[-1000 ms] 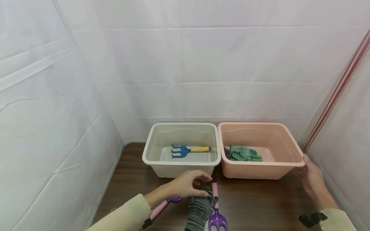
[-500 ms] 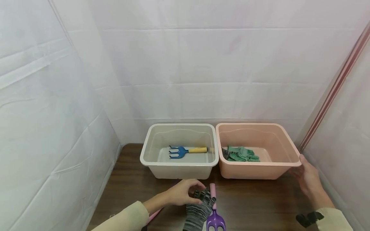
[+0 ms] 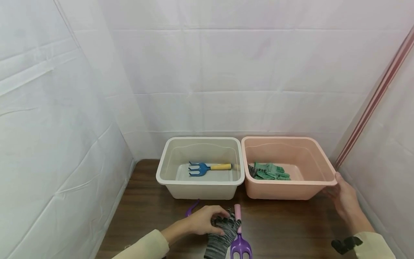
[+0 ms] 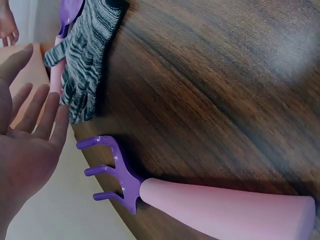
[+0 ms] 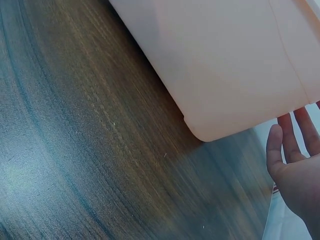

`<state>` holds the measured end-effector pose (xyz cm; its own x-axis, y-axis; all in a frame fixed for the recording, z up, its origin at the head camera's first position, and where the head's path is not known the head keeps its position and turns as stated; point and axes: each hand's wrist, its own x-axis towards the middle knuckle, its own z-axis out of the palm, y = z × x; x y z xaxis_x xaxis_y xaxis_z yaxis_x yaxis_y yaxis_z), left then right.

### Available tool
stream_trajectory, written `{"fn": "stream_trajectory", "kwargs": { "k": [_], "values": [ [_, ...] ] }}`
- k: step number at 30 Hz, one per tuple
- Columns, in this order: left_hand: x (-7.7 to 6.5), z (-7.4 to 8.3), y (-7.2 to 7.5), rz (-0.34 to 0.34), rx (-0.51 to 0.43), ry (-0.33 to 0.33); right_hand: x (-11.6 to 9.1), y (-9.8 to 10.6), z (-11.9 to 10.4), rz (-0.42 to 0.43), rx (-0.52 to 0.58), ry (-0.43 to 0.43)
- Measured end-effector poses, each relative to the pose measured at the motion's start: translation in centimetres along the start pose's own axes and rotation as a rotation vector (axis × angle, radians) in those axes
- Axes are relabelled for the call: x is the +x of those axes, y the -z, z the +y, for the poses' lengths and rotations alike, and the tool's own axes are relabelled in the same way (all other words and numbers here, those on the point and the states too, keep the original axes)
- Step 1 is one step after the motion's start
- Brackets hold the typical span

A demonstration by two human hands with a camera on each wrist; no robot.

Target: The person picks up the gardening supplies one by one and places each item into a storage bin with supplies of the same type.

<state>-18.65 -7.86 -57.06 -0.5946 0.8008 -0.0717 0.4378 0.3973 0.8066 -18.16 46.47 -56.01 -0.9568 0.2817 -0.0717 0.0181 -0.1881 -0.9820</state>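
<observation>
My left hand (image 3: 202, 220) is held with relaxed, parted fingers over a grey-and-black striped knit glove (image 3: 218, 241). In the left wrist view its fingers reach toward the glove's fingertips. The glove lies flat, its thumb overlapping the pink handle of a purple garden fork (image 3: 240, 247). Left of the glove is a purple three-pronged hand cultivator (image 4: 220, 202) with a pink handle, partly hidden by the left arm in the head view. My right hand (image 3: 346, 201) touches the right side of the pink bin (image 3: 284, 190), its fingers extended near the rim and partly hidden behind the bin.
A whitish bin (image 3: 203, 190) stands left of the pink one and holds a blue cultivator (image 3: 207, 168) with a yellow handle. Inside the pink bin lie green gloves (image 3: 270, 171) and a striped one. White sheets (image 3: 194, 72) enclose the wooden table (image 3: 284, 226).
My left hand has moved toward me and slightly left, coming down over the striped glove. The right hand stays against the pink bin.
</observation>
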Motion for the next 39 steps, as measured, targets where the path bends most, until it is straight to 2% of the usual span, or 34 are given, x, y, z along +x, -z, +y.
{"fn": "stream_trajectory", "kwargs": {
  "k": [6,14,21,27,35,39],
  "values": [
    [0.4,-0.4,-0.4,-0.015,0.079,-0.014,0.3,0.1,-0.1,-0.006,0.020,0.015],
    [0.9,-1.1,-1.2,0.004,0.116,-0.006,0.3,0.2,-0.1,0.022,-0.002,-0.020],
    [0.7,-1.0,-1.6,-0.012,0.136,0.026,0.4,0.2,-0.1,0.002,0.058,0.002],
    [0.6,-1.0,-1.9,-0.026,0.195,0.056,0.4,0.1,-0.1,0.021,0.013,0.001],
    [0.9,-1.8,-2.4,-0.017,0.255,0.046,0.4,0.0,-0.1,0.028,0.022,-0.002],
    [1.0,-1.9,-2.5,-0.001,0.282,0.019,0.4,0.0,0.0,0.035,0.013,-0.008]
  ]
}}
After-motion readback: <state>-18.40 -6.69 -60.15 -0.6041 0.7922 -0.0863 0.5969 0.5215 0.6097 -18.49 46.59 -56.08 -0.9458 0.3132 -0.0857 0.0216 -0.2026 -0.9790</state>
